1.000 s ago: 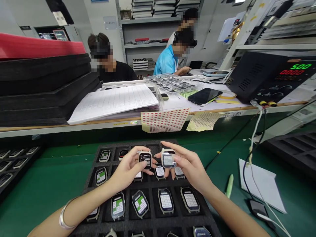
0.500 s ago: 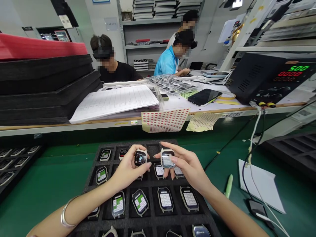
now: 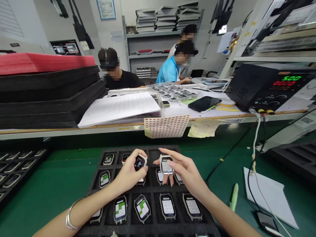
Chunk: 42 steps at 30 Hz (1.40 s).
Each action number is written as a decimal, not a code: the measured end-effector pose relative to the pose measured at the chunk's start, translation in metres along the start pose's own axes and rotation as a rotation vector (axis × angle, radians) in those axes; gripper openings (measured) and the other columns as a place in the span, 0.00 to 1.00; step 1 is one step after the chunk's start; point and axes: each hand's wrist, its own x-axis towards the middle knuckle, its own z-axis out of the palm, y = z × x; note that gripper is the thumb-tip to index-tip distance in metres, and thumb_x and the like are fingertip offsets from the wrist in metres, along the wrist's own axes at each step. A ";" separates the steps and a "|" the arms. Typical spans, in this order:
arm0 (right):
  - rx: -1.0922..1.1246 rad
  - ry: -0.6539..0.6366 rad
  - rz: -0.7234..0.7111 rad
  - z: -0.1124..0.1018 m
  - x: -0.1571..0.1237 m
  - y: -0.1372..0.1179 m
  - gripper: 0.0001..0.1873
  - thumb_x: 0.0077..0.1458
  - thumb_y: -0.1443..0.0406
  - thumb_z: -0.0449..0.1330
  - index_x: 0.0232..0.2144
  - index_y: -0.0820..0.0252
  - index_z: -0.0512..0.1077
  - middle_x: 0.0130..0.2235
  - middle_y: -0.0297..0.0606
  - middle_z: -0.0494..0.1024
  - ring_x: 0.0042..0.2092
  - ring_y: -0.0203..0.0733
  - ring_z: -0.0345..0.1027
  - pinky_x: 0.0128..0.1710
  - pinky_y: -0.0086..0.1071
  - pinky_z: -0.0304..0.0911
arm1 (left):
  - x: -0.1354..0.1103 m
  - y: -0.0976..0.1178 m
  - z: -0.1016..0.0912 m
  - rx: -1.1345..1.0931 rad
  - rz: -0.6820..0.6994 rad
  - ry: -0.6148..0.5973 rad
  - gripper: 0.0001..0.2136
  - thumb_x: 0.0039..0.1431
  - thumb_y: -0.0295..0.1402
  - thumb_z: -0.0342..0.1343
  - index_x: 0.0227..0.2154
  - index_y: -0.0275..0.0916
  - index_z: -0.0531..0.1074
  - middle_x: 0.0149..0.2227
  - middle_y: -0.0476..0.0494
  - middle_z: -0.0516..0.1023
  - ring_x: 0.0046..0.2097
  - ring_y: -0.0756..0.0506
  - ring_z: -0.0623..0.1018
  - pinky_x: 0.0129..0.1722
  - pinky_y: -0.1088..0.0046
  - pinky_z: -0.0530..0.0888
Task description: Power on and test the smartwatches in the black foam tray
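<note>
**Two watches (image 3: 164,164) above a foam tray (image 3: 154,190)**

The left hand (image 3: 130,171) wraps its fingers around a mostly dark-screened watch (image 3: 139,162); the right hand (image 3: 186,169) pinches a white-screened watch (image 3: 165,165). Lit watches (image 3: 168,206) lie in compartments below. Leftward, a second tray (image 3: 38,160) holds rows more.

Two hands (image 3: 188,172), two held watches (image 3: 166,166), three co-workers (image 3: 167,70), one bracelet (image 3: 68,219)

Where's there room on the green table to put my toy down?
The biggest bare patch of green table lies between the left tray, the middle tray and the left arm. A smaller bare patch sits between the right arm and the pale-green stick. It's crowded over the middle tray, where the left hand and right hand each hold a watch.
</note>
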 end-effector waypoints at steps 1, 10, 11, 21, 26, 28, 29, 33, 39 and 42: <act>-0.001 0.003 0.005 0.000 0.001 0.001 0.24 0.58 0.60 0.59 0.56 0.59 0.65 0.42 0.47 0.79 0.24 0.41 0.75 0.18 0.28 0.65 | 0.001 -0.001 0.000 0.005 0.008 -0.003 0.11 0.49 0.22 0.52 0.35 0.41 0.63 0.30 0.54 0.62 0.27 0.52 0.64 0.28 0.77 0.64; 0.040 0.019 0.057 0.001 0.009 0.007 0.24 0.58 0.59 0.59 0.55 0.60 0.66 0.41 0.47 0.79 0.23 0.39 0.74 0.17 0.27 0.65 | 0.003 -0.003 0.001 0.025 0.045 -0.043 0.12 0.49 0.21 0.50 0.37 0.40 0.64 0.29 0.54 0.63 0.26 0.52 0.63 0.26 0.77 0.63; 0.050 0.021 0.056 0.001 0.010 0.006 0.24 0.58 0.58 0.59 0.55 0.60 0.66 0.41 0.47 0.79 0.22 0.39 0.74 0.17 0.26 0.65 | 0.002 -0.002 0.001 0.031 0.050 -0.044 0.12 0.49 0.21 0.50 0.36 0.40 0.64 0.30 0.53 0.64 0.27 0.51 0.64 0.27 0.77 0.64; 0.095 0.011 -0.005 0.009 0.011 -0.001 0.23 0.59 0.59 0.58 0.54 0.63 0.66 0.41 0.49 0.79 0.22 0.39 0.74 0.16 0.25 0.64 | 0.003 -0.004 -0.002 0.068 0.056 0.022 0.12 0.49 0.26 0.53 0.39 0.40 0.68 0.31 0.51 0.68 0.24 0.51 0.65 0.25 0.76 0.64; 0.095 0.003 -0.049 0.018 0.009 -0.003 0.22 0.59 0.60 0.58 0.54 0.62 0.66 0.42 0.49 0.78 0.23 0.40 0.74 0.16 0.25 0.64 | -0.003 -0.003 -0.002 0.091 0.050 -0.003 0.13 0.50 0.25 0.51 0.40 0.40 0.65 0.31 0.53 0.67 0.24 0.52 0.65 0.26 0.76 0.64; 0.097 0.010 -0.066 0.021 0.007 -0.004 0.21 0.59 0.61 0.58 0.54 0.62 0.66 0.41 0.49 0.79 0.22 0.40 0.74 0.16 0.24 0.64 | -0.005 -0.001 -0.003 0.100 0.053 -0.014 0.12 0.51 0.25 0.51 0.40 0.40 0.65 0.32 0.53 0.67 0.25 0.52 0.65 0.27 0.76 0.64; 0.095 0.012 -0.072 0.023 0.006 -0.004 0.21 0.59 0.61 0.58 0.54 0.61 0.66 0.41 0.48 0.79 0.22 0.40 0.74 0.16 0.24 0.64 | -0.006 0.000 -0.003 0.102 0.054 -0.020 0.12 0.51 0.25 0.51 0.40 0.39 0.65 0.32 0.52 0.67 0.25 0.52 0.65 0.27 0.76 0.64; 0.074 0.006 -0.077 0.026 0.003 -0.004 0.21 0.59 0.62 0.58 0.54 0.61 0.66 0.41 0.48 0.79 0.23 0.40 0.75 0.17 0.25 0.65 | -0.007 0.001 -0.004 0.096 0.058 -0.042 0.13 0.52 0.25 0.51 0.42 0.39 0.64 0.33 0.52 0.67 0.27 0.51 0.66 0.28 0.75 0.65; 0.097 0.059 -0.044 0.024 0.002 0.000 0.22 0.60 0.61 0.57 0.55 0.62 0.65 0.41 0.49 0.79 0.22 0.40 0.74 0.17 0.26 0.65 | -0.005 -0.002 -0.004 0.108 0.057 -0.015 0.13 0.51 0.24 0.51 0.40 0.39 0.65 0.33 0.52 0.67 0.30 0.50 0.68 0.32 0.75 0.66; 0.123 0.097 -0.013 0.020 0.003 0.003 0.22 0.61 0.59 0.55 0.55 0.64 0.65 0.41 0.50 0.79 0.22 0.39 0.73 0.16 0.26 0.64 | -0.005 -0.004 -0.005 0.102 0.034 -0.013 0.14 0.52 0.25 0.51 0.42 0.40 0.64 0.33 0.53 0.66 0.25 0.52 0.65 0.27 0.76 0.65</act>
